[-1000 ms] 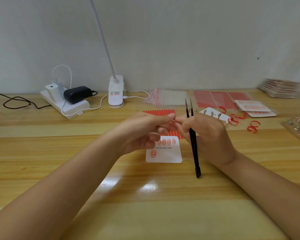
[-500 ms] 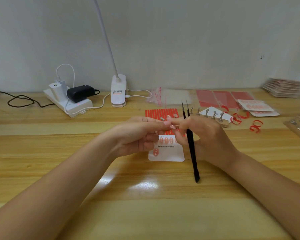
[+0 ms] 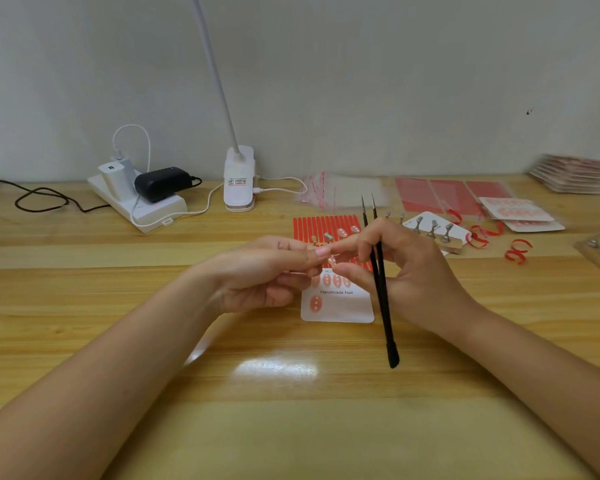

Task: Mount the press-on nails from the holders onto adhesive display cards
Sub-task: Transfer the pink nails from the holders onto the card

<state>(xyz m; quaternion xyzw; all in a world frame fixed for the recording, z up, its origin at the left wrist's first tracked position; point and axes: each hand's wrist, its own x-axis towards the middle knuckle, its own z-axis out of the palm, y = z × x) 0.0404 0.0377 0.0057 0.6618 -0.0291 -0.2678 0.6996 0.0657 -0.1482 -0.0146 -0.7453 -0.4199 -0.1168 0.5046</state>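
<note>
A white display card (image 3: 340,306) printed "Handmade Nail" lies on the table, with a row of pink nails along its top and one more at lower left. Above the card my left hand (image 3: 267,271) and my right hand (image 3: 409,268) meet fingertip to fingertip and pinch a small pale pink nail (image 3: 332,260) between them. My right hand also grips black tweezers (image 3: 380,282), tips pointing up and away. Behind the hands lies a red striped adhesive sheet (image 3: 312,225) with small metal nail holders (image 3: 328,236) on it.
A white base with several metal holders (image 3: 433,230) sits right of the red sheet, with curled red backing strips (image 3: 515,251) beside it. Red sheets, clear bags and stacked finished cards (image 3: 572,173) lie at the back right. A lamp base (image 3: 239,181) and power strip (image 3: 142,206) stand at the back left.
Both hands stayed together over the card. The fingertips shifted slightly and the small nail now shows between them. The tweezers tilted a little.
</note>
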